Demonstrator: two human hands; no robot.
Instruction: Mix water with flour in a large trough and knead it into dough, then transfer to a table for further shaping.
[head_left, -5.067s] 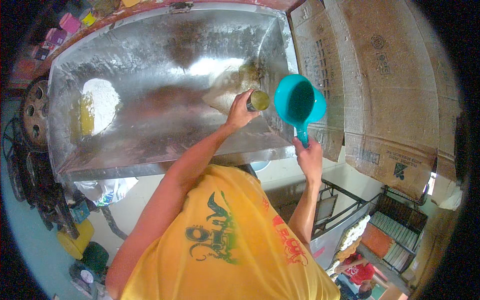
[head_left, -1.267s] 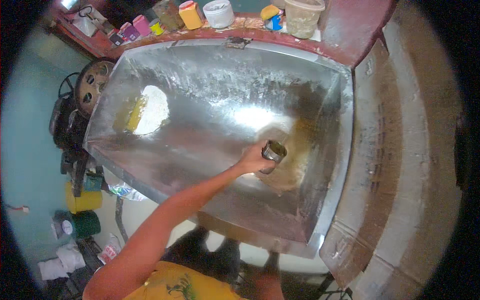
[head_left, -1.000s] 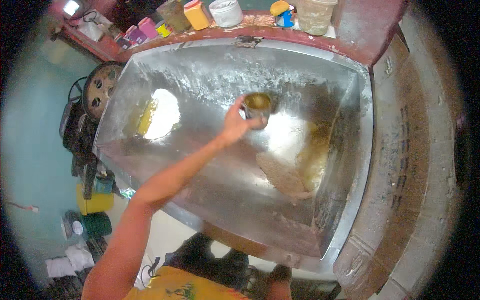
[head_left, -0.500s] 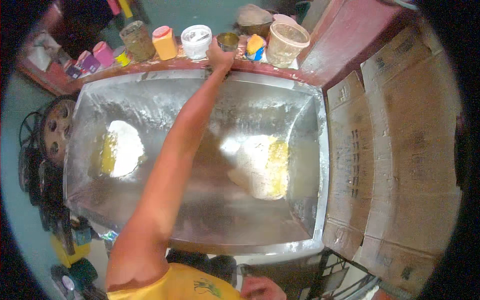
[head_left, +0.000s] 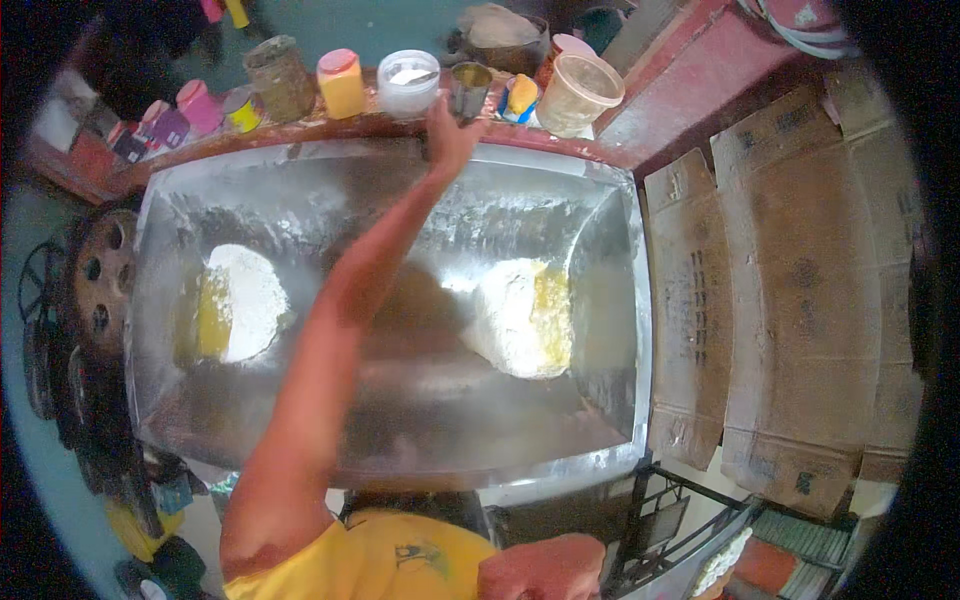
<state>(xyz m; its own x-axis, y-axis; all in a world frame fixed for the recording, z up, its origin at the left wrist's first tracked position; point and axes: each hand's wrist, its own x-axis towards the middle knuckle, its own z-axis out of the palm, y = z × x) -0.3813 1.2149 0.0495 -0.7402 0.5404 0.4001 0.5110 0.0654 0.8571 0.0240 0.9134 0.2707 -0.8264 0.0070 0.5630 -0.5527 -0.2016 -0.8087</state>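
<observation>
My left arm stretches across a wide metal trough (head_left: 400,440) to the ledge behind it. My left hand (head_left: 455,140) is at the near side of a metal cup (head_left: 470,90) that stands there, fingers apart, apparently not gripping it. Left of the cup sits a white tub (head_left: 408,98) with white contents and a utensil in it. In the trough lie two heaps of white powder with yellow along their outer sides: a left heap (head_left: 250,300) and a right heap (head_left: 510,325). Of my right side only bare skin (head_left: 545,570) appears at the lower edge; its fingers cannot be made out.
The ledge also holds an orange jar (head_left: 342,88), a grimy brown container (head_left: 280,82), a blue-and-yellow packet (head_left: 518,100) and a large beige bucket (head_left: 580,95). Flattened cardboard (head_left: 800,300) stands right of the trough. A big pulley wheel (head_left: 100,265) is at the left.
My left hand has drawn back slightly from the metal cup, whose side now shows more fully. The whole view has shifted a little.
</observation>
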